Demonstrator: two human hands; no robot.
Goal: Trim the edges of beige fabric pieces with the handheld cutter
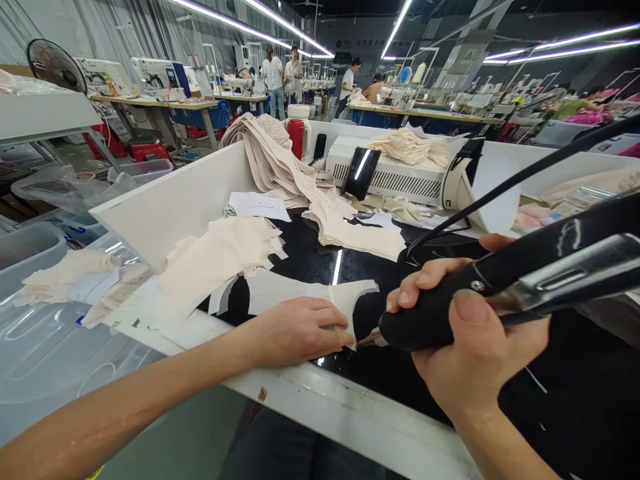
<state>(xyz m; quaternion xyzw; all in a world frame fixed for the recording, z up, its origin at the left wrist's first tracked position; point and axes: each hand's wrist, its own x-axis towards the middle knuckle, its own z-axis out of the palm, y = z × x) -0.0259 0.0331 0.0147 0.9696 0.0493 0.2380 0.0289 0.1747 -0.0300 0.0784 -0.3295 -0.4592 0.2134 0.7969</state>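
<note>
My left hand [305,332] lies palm down on a pale fabric piece [287,291], its fingers resting near the piece's right end. In my right fist is a black handheld tool [430,317] with a silver lever [590,267] along its side; its exact kind is unclear. The tool's thin metal tip [373,339] is at the fabric's lower right corner, close to my left fingertips. Beneath lies a glossy black work surface [380,387]. To the left, a stack of cream cut fabric pieces [215,257] overlaps the table's edge.
More cream strips [345,227] drape over the back of the table. Behind them stand a red bottle [297,133], a white vented box [390,177] and a white lamp [480,187]. A black cable [500,190] crosses at right. Clear plastic bins [65,347] stand at left.
</note>
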